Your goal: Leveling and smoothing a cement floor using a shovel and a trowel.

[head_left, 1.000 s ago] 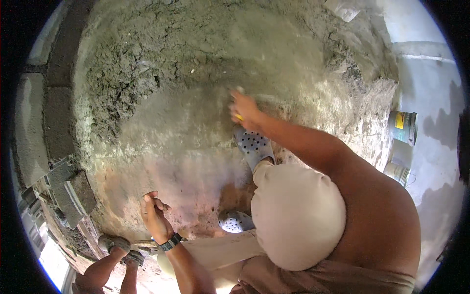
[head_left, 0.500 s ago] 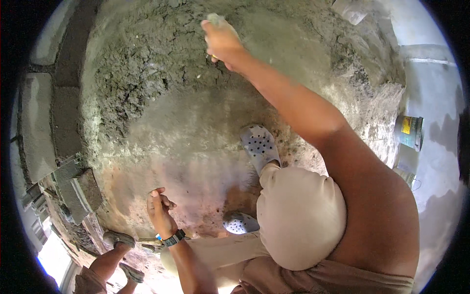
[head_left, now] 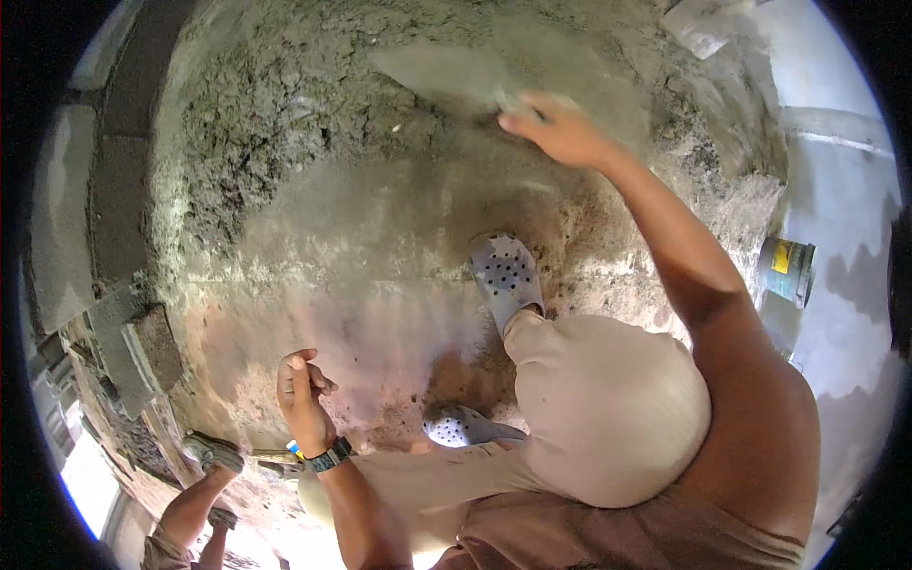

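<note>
My right hand point(head_left: 560, 131) is closed around a handle, with a blurred pointed trowel point(head_left: 432, 74) reaching left from it over the wet mortar. The mortar point(head_left: 256, 142) is rough and lumpy at the far left, smoother around the blade and to its right. Lower left, my left hand point(head_left: 304, 394) hangs above the floor, fingers loosely curled and partly apart, with nothing visible in it. A dark watch sits on that wrist. Grey clogs with holes point(head_left: 506, 274) are on my feet, on the stained floor point(head_left: 380, 323) just nearer than the mortar.
Concrete blocks point(head_left: 65, 214) line the left side. A bucket point(head_left: 788, 271) with a yellow label stands by the pale wall point(head_left: 845, 237) at right. Another person's leg and shoe point(head_left: 213, 450) are at lower left, near a loose block point(head_left: 154, 350).
My right hand has swept right and slightly nearer, and the trowel blade now shows to its left. My left hand has barely shifted. The other person's feet have moved slightly left in view.
</note>
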The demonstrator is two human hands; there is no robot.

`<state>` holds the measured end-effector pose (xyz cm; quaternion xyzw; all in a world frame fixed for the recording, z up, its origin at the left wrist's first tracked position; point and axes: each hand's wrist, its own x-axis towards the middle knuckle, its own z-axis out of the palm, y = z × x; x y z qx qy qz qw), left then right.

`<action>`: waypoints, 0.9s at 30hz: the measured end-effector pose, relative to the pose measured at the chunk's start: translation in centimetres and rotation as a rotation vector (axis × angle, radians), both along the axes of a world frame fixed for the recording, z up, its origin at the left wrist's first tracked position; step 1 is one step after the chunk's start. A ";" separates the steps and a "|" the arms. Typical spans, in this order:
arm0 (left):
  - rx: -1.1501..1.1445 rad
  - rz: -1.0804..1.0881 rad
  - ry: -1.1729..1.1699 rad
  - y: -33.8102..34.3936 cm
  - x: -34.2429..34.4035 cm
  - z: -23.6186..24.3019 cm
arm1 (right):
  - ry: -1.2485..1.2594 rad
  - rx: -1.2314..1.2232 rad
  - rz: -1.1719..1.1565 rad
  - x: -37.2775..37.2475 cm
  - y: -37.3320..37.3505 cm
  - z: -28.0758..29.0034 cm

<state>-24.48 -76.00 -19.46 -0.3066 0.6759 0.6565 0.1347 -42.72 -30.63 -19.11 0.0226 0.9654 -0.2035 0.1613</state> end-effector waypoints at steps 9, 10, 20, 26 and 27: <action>0.147 0.063 0.080 0.5 -0.6 1.2 | -0.380 0.004 0.015 4.4 0.5 -12.5; 0.125 0.043 0.078 0.5 -0.6 1.0 | -0.255 -0.005 0.045 1.9 -0.5 -13.9; 0.076 0.039 0.036 0.2 -0.1 0.2 | -0.186 -0.146 -0.013 -8.3 -5.6 -5.0; 0.030 0.049 0.026 -0.6 0.1 1.0 | 0.394 0.119 0.059 -11.6 -8.9 7.2; 0.056 0.048 0.046 -0.5 -0.1 1.3 | 0.401 0.102 0.075 -12.5 -8.6 6.1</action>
